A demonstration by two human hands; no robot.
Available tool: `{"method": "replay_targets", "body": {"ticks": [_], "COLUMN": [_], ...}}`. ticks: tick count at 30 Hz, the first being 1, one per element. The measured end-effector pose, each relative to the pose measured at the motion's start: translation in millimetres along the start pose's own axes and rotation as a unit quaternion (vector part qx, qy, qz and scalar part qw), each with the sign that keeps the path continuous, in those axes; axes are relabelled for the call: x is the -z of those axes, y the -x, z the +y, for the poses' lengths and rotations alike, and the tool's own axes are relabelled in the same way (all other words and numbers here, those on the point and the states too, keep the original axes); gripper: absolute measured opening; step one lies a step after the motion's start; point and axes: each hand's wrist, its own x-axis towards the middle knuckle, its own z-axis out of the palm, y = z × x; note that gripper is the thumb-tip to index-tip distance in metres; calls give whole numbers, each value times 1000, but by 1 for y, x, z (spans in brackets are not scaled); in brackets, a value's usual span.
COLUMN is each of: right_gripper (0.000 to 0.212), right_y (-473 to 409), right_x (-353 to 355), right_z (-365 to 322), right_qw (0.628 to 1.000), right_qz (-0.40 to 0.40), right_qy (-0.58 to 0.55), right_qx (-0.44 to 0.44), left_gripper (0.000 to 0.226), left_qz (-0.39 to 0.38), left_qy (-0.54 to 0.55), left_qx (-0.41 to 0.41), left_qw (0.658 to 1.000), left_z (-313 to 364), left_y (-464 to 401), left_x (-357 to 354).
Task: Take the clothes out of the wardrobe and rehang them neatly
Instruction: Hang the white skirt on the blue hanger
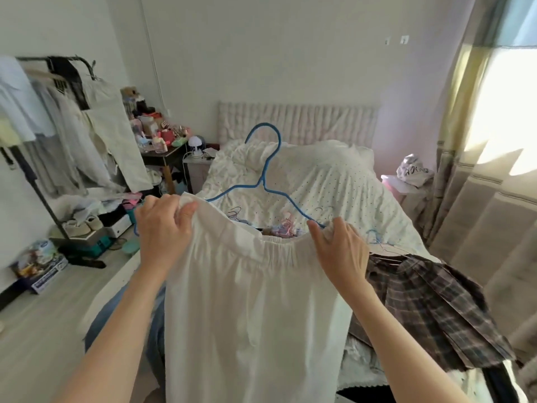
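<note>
I hold up a white garment (250, 309) with an elastic waistband in front of me, above the foot of the bed. A blue wire hanger (266, 170) rises from the waistband, its hook pointing up. My left hand (162, 228) pinches the waistband's left corner over the hanger's left end. My right hand (340, 248) grips the right corner together with the hanger's right end. A brown plaid garment (430, 309) lies on the bed to the right. Several loose hangers (284, 228) lie on the bed behind the waistband.
An open clothes rack (58, 120) with pale clothes hanging stands at the left wall, shoes and boxes beneath it. The bed (334, 181) with a dotted white duvet fills the middle. A cluttered side table (162, 141) stands beyond the rack. Curtains (479, 199) hang at right.
</note>
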Motion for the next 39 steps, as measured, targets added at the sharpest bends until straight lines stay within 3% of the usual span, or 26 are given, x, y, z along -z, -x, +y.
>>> {"method": "replay_targets", "body": {"ticks": [8,22,26,33,39], "right_gripper": [48,50,47,52,40], "right_y": [-92,-240,-269,-263,-248], "right_x": [-59,-237,-314,-438,-514], "right_z": [-28,53,106,191,242], "right_qw": [999,988,974,944,919], "right_qz": [22,-97,-156,-247,-295], "right_qy": [-37,-34,-32,-10,26], "right_qx": [-13,-116,-159,-220,-261], "left_gripper": [34,35,36,41,39], "left_qz": [26,-205,-294,-477,-539], "left_qy": [-22,-117,-155,-199,-191], "left_qx": [-19,14,28,46,43], "left_qw": [999,972,943,855,819], "left_z": [-45,-128,-153,-214,-253], "left_y": [-94,-175,-184,-141,-106], "left_x": [-52,-295,-388,-524,-611]}}
